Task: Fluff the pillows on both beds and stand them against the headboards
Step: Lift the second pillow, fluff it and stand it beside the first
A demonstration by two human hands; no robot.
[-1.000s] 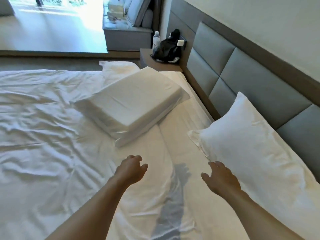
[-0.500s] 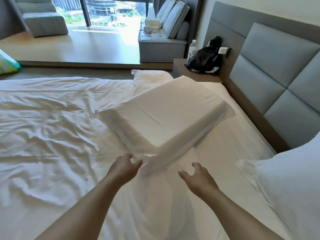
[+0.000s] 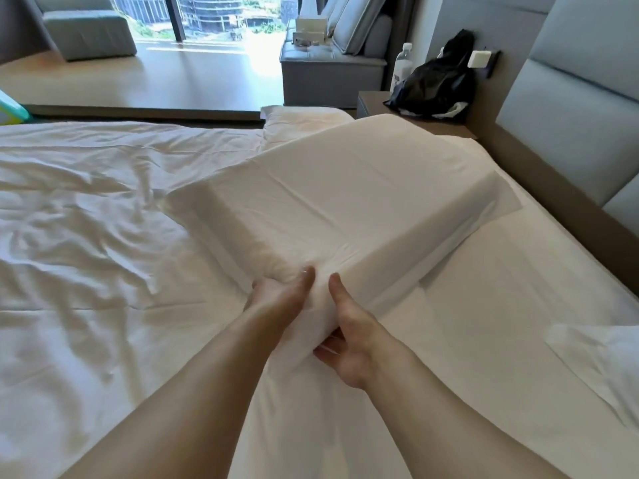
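Pillow [image 3: 345, 205], block-shaped in a white case, lies flat and skewed across the bed [image 3: 86, 271], its far corner near the headboard [image 3: 570, 126] but not against it. Both hands pinch its near corner: left hand [image 3: 276, 299] thumb on top with fingers under the fold, right hand [image 3: 352, 344] thumb pressed into the top face, fingers curled under the loose case. Second pillow [image 3: 601, 361] shows at the right edge, partly cut off. A third [image 3: 304, 117] lies beyond the block, at the far bed edge. Bare sheet strip open between block and headboard. Nightstand [image 3: 371, 102] carries a black bag [image 3: 432, 88] and a water bottle [image 3: 403, 65], side by side. Duvet [image 3: 103, 202] rumpled at left.
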